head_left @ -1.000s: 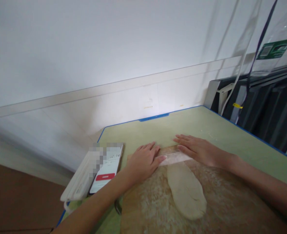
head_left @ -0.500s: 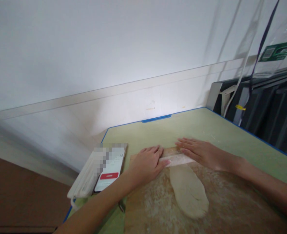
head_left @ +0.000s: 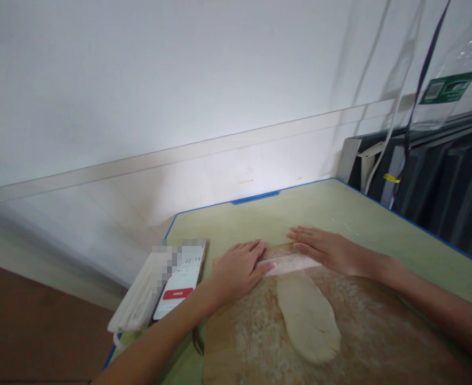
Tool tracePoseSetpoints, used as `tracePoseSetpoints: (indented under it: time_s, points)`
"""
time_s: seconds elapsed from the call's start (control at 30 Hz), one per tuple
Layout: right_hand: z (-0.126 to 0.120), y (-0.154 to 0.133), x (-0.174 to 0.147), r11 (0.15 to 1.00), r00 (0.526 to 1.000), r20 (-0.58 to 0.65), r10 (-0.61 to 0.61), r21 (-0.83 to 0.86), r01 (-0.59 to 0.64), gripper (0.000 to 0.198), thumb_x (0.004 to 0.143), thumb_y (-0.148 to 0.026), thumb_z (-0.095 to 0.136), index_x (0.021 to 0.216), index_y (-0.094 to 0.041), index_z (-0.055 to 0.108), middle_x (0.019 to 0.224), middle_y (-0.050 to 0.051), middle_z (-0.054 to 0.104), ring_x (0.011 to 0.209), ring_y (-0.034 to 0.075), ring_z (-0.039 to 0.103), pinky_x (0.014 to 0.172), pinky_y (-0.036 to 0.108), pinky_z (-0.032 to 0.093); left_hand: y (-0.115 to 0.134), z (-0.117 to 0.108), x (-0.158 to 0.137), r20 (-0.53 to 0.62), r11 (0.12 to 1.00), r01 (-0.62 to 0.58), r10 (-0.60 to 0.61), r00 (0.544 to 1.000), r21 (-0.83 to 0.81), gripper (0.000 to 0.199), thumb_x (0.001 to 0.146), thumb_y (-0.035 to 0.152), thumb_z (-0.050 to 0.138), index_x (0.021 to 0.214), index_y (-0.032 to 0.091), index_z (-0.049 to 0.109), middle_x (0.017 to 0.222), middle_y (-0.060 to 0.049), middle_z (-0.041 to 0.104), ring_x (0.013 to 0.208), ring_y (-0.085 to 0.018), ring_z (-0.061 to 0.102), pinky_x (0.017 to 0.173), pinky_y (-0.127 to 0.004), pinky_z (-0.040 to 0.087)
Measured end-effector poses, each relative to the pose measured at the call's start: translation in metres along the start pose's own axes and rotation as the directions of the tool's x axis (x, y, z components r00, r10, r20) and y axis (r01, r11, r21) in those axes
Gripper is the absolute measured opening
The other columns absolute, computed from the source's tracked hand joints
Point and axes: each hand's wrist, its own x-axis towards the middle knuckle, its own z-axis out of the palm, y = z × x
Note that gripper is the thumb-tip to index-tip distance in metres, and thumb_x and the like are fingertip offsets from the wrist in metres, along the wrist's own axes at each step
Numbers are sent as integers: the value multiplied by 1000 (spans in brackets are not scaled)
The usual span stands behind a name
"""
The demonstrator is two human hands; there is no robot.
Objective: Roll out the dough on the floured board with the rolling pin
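A floured rolling pin point(head_left: 286, 263) lies across the far end of a flat, oblong piece of dough point(head_left: 310, 321). My left hand point(head_left: 241, 270) rests over the pin's left end, fingers stretched forward and thumb along the near side. Over its right end my right hand point(head_left: 326, 250) lies flat, the fingers straight and pointing left. Both palms are pressed down on the pin, and they cover its ends. Beneath is a flour-dusted wooden board point(head_left: 247, 342).
The board sits on a green table point(head_left: 316, 206) with a blue edge, against a white wall. A phone point(head_left: 179, 283) showing a timer leans by a white device point(head_left: 137, 302) at left. At right are dark panels point(head_left: 440, 166), hanging cords and a clear plastic bottle point(head_left: 448, 88).
The hands, pin and dough keep nearly the same places relative to the board. The whole view has shifted slightly.
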Motion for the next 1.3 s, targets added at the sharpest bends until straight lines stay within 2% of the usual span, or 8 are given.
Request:
tracePoseSetpoints:
  time_s: [0.2,0.3,0.5,0.67,0.8,1.03,1.17,1.3]
  points:
    - [-1,-8,-11,995,997,-39,-63,-80,60,52,91,-45,23,124,-15,50,128,11,49,120,23,41,100,44,32,14,2,-12,71,999,35,-34,997,-15,62,90,54,19,136,13,25,140,-15,30,128,-26,27,102,-48,21]
    - [0,-10,-13,990,994,-62,-95,-106,88,48,91,-43,25,122,-18,51,127,9,51,118,23,43,99,44,33,19,3,-16,77,999,21,-18,997,-30,64,89,55,23,137,13,21,142,-15,26,130,-27,23,103,-47,20]
    - [-1,-5,-3,1000,999,-44,-14,-22,13,53,90,-48,24,122,-16,52,123,9,54,115,23,46,98,42,35,10,-1,-7,69,999,16,-14,998,-30,60,90,52,23,133,10,31,138,-18,33,127,-26,29,103,-44,23]
    - [-4,-9,-7,999,998,-22,-52,-8,52,49,91,-45,24,119,-17,53,121,8,56,111,23,50,94,42,38,19,-1,-12,73,999,43,-43,996,-2,63,89,54,23,133,10,29,138,-17,33,128,-27,27,103,-51,18]
    - [-4,-8,-8,998,998,-19,-67,-8,67,48,91,-45,25,119,-18,53,122,8,56,111,24,50,93,43,39,26,-1,-18,102,1000,18,-17,995,-9,69,87,58,24,135,8,25,140,-17,28,130,-28,21,104,-50,15]
    - [-4,-5,-3,999,1000,-18,4,47,-3,51,90,-47,25,120,-17,53,122,9,55,112,24,49,95,43,37,11,1,-8,101,999,14,-9,995,-46,65,88,57,22,133,12,28,139,-17,31,129,-26,25,103,-51,14]
    - [-6,-6,-4,998,999,-34,-23,53,25,47,91,-45,24,114,-21,57,116,7,60,107,25,53,91,44,40,20,1,-14,84,998,36,-32,996,-45,63,89,55,24,135,12,26,140,-17,29,129,-27,24,103,-51,17]
    - [-5,-6,-4,999,999,-38,-34,39,36,46,91,-45,23,110,-21,59,113,7,61,105,25,54,88,41,42,30,2,-20,62,998,-15,19,998,-64,66,87,55,32,136,14,22,141,-13,29,130,-27,22,104,-48,19]
